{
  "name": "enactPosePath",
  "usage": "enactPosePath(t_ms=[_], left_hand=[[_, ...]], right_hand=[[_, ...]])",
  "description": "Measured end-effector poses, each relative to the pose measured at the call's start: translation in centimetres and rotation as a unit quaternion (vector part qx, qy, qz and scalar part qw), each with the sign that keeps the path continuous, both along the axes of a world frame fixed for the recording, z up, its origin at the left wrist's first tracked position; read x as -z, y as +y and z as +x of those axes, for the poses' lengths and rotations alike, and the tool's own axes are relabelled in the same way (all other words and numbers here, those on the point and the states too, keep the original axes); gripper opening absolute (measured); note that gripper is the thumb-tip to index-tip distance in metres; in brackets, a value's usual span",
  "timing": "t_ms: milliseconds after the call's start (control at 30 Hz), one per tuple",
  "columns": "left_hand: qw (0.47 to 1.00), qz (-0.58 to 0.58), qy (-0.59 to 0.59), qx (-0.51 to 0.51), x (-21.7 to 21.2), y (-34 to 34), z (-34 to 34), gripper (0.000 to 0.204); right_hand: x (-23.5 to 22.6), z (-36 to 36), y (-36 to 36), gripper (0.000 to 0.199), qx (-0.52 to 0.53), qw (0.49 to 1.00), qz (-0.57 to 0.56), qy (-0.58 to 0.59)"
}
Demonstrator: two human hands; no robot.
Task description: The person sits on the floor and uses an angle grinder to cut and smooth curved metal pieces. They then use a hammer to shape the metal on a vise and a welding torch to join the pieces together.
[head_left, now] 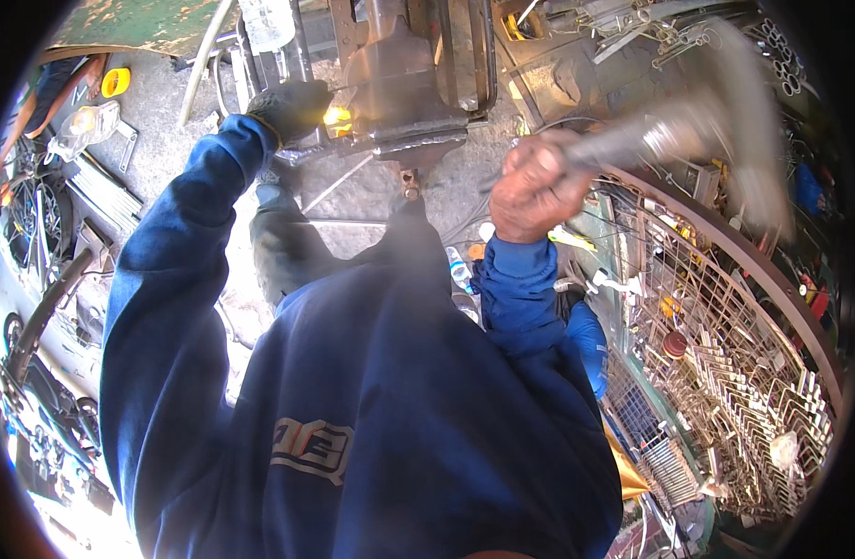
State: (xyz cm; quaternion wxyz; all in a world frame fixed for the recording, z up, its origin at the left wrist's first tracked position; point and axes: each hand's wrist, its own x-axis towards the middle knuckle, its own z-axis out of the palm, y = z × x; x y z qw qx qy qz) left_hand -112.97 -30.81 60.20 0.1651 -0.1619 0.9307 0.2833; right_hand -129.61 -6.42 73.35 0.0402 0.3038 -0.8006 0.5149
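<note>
My left hand [292,110], in a dark glove, is closed at the left side of a dark metal bench vise [390,79]. What its fingers hold is hidden. Just right of the glove, a small piece of metal [337,118] glows orange-yellow against the vise's side. My bare right hand [532,184] is wrapped round the handle of a hammer [665,138], raised to the right of the vise. Motion smears the hammer, and its long head [758,130] shows only as a grey streak. The vise's screw end [410,183] points toward my body.
A wire-mesh rack [725,279] with a curved brown rim stands at the right, with many bent metal rods [744,410] below. Metal tubes [651,23] lie at the far right. A yellow tape roll [116,82] and metal strips [101,191] are on the left floor.
</note>
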Motion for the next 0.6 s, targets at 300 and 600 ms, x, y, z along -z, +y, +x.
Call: enactPosePath(t_ms=[300, 600], left_hand=[[0.997, -0.026, 0.067, 0.02, 0.6, 0.1, 0.2, 0.03], [1.0, -0.007, -0.005, 0.026, -0.1, -0.4, -0.3, 0.032]], right_hand=[[6.7, 3.5, 2.7, 0.031, -0.052, 0.932, 0.345, -0.1], [-0.5, 0.3, -0.2, 0.038, -0.053, 0.996, -0.065, -0.005]])
